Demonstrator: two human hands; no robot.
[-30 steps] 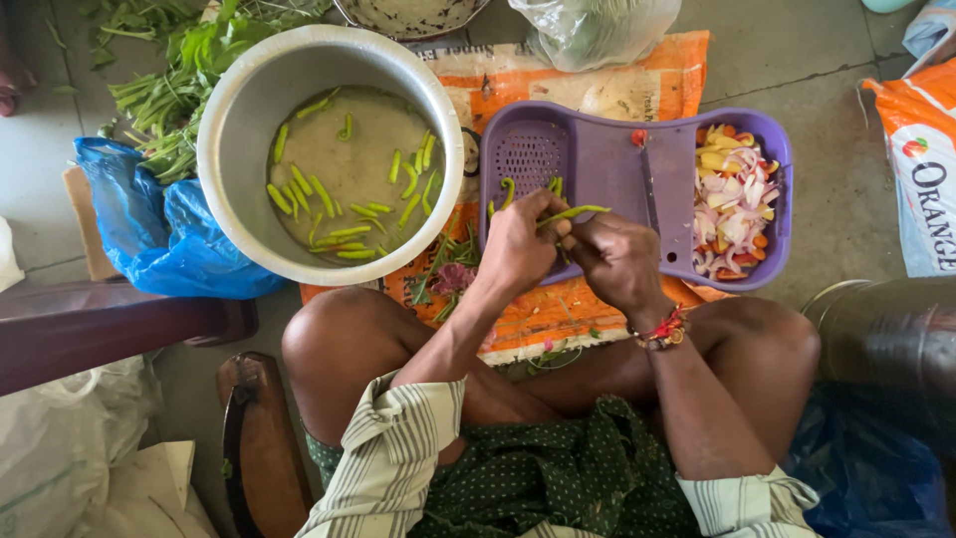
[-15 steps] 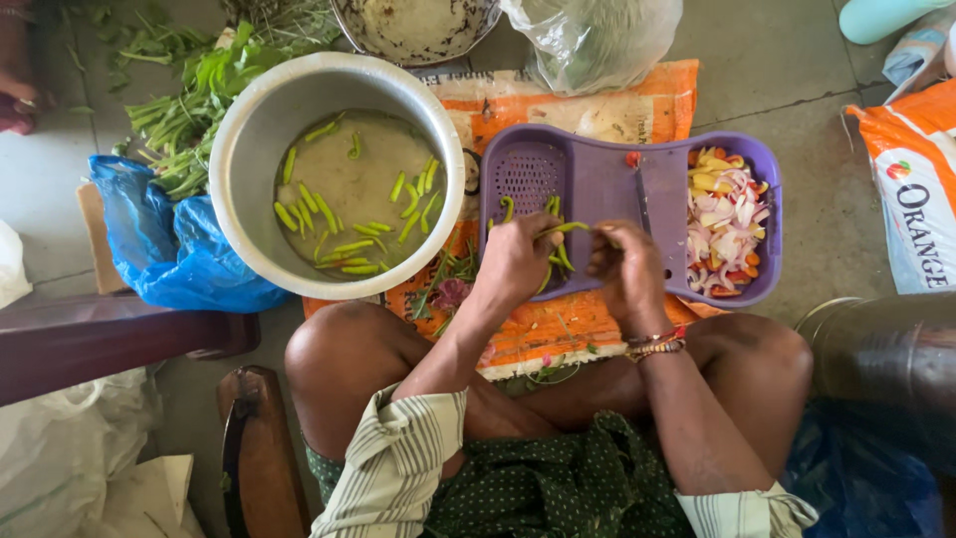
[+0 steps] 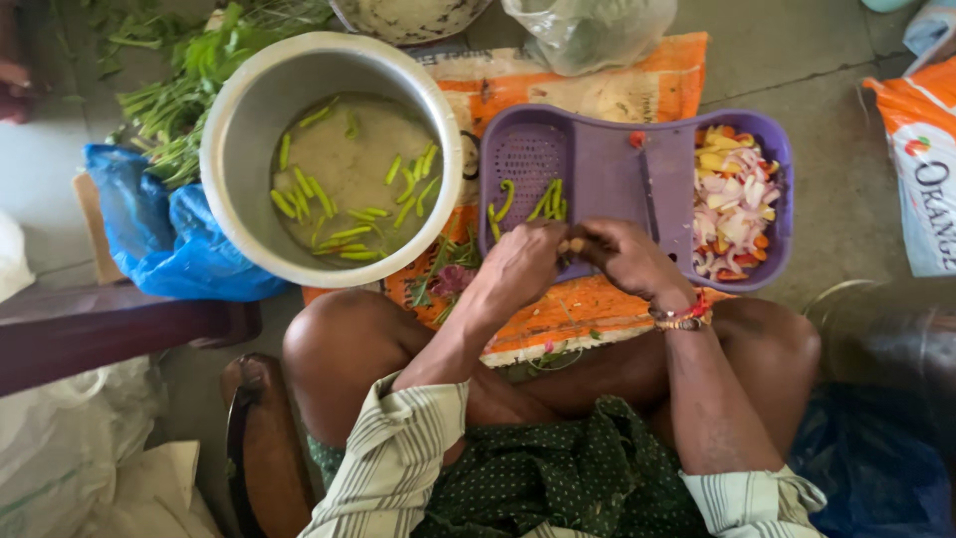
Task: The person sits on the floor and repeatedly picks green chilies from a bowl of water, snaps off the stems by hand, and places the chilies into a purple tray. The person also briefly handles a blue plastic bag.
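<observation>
Chillies (image 3: 550, 199), thin and green, lie in the middle of the frame on the purple tray (image 3: 597, 169), just above our two hands. We have the left hand (image 3: 523, 264) and the right hand (image 3: 627, 257) brought close together at the tray's near edge, fingers curled inward and pinching a small pale piece (image 3: 576, 244) between them; what that piece is we cannot tell. A bracelet (image 3: 681, 317) of red and gold sits on the right wrist.

On the right side of the tray lies a heap of chopped vegetables (image 3: 735, 209), white, pink, yellow and orange. A narrow blade (image 3: 649, 189) rests on the tray between that heap and the chillies.

Left of the tray, touching its edge, stands a large metal pot (image 3: 231, 149) with cloudy water in which more green chilli pieces (image 3: 344, 234) float. Both tray and pot rest on an orange printed sack (image 3: 597, 85) spread on the floor.

At upper left we see leafy green stalks (image 3: 184, 85), and below them a crumpled blue plastic bag (image 3: 149, 229). A clear plastic bag (image 3: 588, 30) lies at the top edge.
</observation>
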